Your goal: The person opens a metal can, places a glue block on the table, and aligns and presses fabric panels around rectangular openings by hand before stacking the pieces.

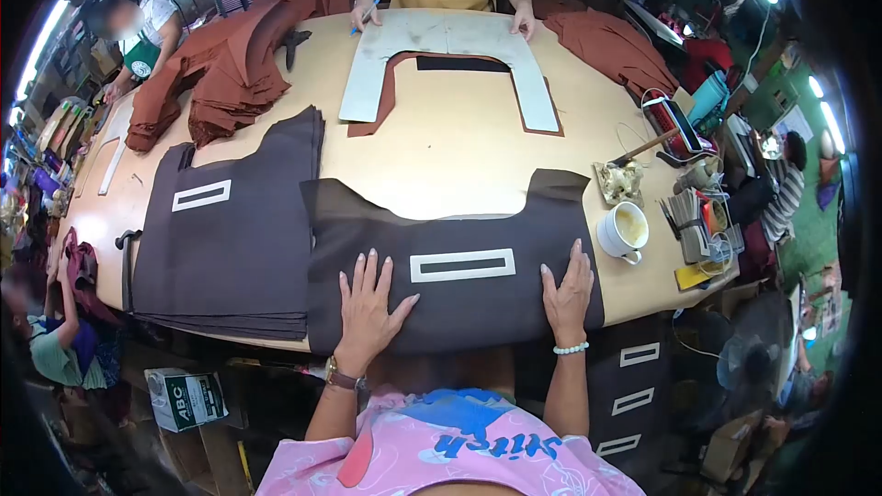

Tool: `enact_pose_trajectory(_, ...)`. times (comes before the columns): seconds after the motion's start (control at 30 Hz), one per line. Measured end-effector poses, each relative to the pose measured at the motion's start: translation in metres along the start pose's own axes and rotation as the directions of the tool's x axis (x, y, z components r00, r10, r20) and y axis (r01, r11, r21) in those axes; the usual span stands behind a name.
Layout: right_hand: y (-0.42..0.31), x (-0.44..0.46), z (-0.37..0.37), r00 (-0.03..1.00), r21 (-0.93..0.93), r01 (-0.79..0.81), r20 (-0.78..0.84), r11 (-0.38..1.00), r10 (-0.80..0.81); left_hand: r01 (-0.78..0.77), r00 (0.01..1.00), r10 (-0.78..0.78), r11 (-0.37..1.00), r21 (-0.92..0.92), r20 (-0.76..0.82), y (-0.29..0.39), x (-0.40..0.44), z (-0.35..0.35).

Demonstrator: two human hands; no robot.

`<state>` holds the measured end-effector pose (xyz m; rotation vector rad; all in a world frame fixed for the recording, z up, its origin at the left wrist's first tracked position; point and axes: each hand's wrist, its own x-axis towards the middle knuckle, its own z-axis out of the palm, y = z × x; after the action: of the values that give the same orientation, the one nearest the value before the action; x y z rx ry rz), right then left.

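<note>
A dark brown cut fabric panel point(450, 308) lies flat in front of me, with a white rectangular frame-shaped patch point(462, 265) on its middle. My left hand point(369, 308) rests on the panel left of the patch, fingers spread. To the right of the patch, my right hand point(567, 294) lies near the panel's right edge, fingers stretched out. Neither hand grips anything. Beside my left hand is a stack of similar dark panels point(225, 248), the top one bearing its own white frame patch point(202, 196).
A white mug point(623, 231) stands close to my right hand, near a stone-like holder point(620, 184) and a stack of small items point(694, 230). Across the table point(367, 174), a person's hands touch a pale template point(450, 34) over rust fabric. Rust cloth point(230, 64) lies far left.
</note>
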<state>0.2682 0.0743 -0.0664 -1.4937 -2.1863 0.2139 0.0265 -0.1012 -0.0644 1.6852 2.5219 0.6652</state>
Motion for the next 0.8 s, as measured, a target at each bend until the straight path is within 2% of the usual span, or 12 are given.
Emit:
enact_pose_trajectory(0.27, 0.001, 0.001, 0.009, 1.0, -0.008, 0.001, 0.008, 1.0, -0.001, 0.0, 1.0, 0.0, 1.0, 0.005, 0.025, -0.002, 0.01, -0.001)
enact_pose_trajectory(0.47, -0.009, 0.005, -0.001, 0.989, 0.068, 0.106, -0.106, 0.992, -0.098, -0.007, 0.999, 0.005, 0.999, -0.042, -0.04, 0.004, 0.009, -0.001)
enact_pose_trajectory(0.67, -0.037, -0.006, 0.01, 0.988, 0.27, 0.122, 0.059, 0.955, -0.143, -0.045, 0.995, 0.041, 0.998, -0.047, -0.094, 0.011, 0.006, 0.008)
enact_pose_trajectory(0.7, -0.038, -0.009, 0.015, 0.984, 0.172, 0.173, 0.014, 0.97, -0.178, -0.043, 0.994, 0.038, 0.998, -0.053, -0.1, 0.012, 0.004, 0.009)
enact_pose_trajectory(0.8, -0.036, -0.008, 0.012, 0.984, 0.249, 0.171, 0.01, 0.953, -0.179, -0.038, 0.992, 0.032, 0.998, -0.056, -0.118, 0.016, -0.001, 0.009)
